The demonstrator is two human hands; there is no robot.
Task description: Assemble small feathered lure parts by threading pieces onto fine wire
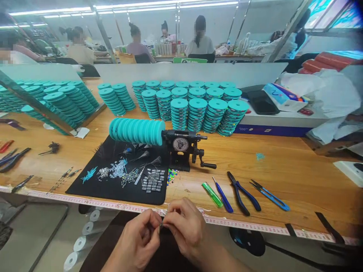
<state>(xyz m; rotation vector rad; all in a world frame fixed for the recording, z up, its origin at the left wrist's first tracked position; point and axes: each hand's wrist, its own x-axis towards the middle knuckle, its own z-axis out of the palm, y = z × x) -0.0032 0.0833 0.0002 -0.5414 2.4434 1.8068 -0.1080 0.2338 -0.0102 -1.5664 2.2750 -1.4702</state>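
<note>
My left hand and my right hand meet just below the wooden bench's front edge. Both are closed in a pinch, fingertips touching around a tiny dark part that I cannot make out. Right above them lies a black mat with small metal pieces, clear beads and coloured beads. Behind the mat stands a black hand-crank winder with a row of teal spools on its shaft.
Stacks of teal spools fill the back of the bench. A green tool, a blue screwdriver, pliers and snips lie at right. A tape measure runs along the edge. Other people work behind.
</note>
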